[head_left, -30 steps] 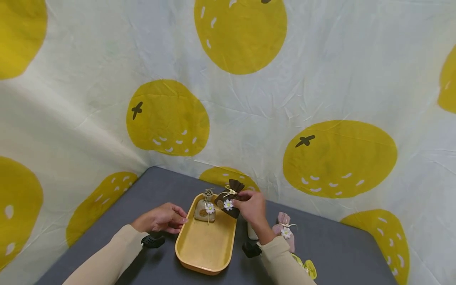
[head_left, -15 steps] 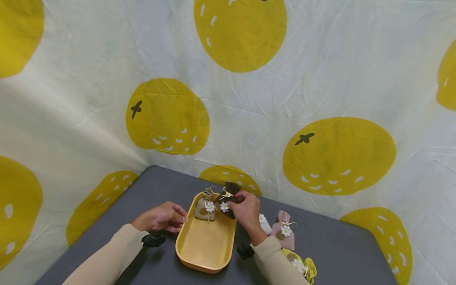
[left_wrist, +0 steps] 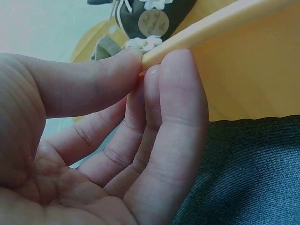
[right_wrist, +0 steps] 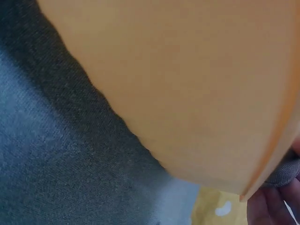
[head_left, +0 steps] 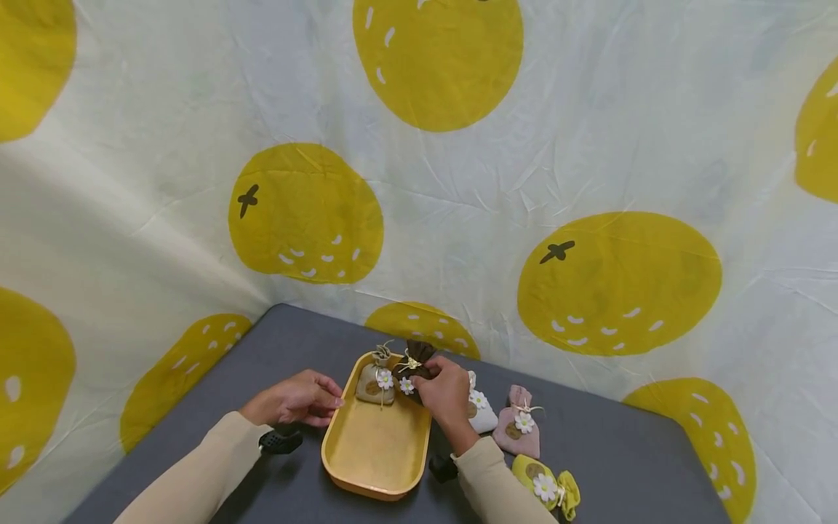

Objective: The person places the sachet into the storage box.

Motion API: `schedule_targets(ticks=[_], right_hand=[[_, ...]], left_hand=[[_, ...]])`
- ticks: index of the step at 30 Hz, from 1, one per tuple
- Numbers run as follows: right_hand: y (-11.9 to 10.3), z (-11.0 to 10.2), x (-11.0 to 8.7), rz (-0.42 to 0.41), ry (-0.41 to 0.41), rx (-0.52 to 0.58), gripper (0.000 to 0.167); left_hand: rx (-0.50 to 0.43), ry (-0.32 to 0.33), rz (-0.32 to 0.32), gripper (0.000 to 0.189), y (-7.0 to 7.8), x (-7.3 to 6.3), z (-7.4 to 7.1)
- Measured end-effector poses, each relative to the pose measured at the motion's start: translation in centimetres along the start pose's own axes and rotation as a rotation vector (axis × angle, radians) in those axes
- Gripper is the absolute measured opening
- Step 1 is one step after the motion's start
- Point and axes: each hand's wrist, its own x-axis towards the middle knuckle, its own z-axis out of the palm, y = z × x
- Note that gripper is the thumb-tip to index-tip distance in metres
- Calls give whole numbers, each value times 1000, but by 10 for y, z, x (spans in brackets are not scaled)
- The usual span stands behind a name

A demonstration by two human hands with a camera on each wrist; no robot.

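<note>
A yellow-orange tray (head_left: 376, 455) lies on the table, and my left hand (head_left: 304, 400) pinches its left rim (left_wrist: 220, 26) between thumb and fingers. Inside, at the far left corner, sits a beige drawstring pouch (head_left: 372, 391) with a white flower. My right hand (head_left: 447, 397) holds a dark brown drawstring pouch (head_left: 419, 352) at the tray's far right corner, right of the beige one. Whether the brown pouch touches the tray floor is hidden. In the right wrist view, the tray's outer wall (right_wrist: 178, 93) covers most of the picture and only some fingertips (right_wrist: 267, 208) show.
Right of the tray, a white pouch (head_left: 484, 418), a pink pouch (head_left: 517, 433) and a yellow-green pouch (head_left: 545, 486) lie on the dark grey table (head_left: 628, 466). A cloth (head_left: 452, 269) printed with yellow fruit hangs behind the table.
My right hand has moved left and slightly down with the brown pouch, closer to the beige pouch. The white, pink and yellow-green pouches show more fully now. My left hand stays on the rim.
</note>
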Motion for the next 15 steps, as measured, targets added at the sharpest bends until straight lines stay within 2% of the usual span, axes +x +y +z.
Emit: schedule_targets(ticks=[10,15], right_hand=[[1,4,-4,-60,-10,-108,19],[2,3,-7,-139,-97,-214,14]], left_hand=[[3,10,-7,21,0,-1,0],[0,13,-7,21,2,-1,1]])
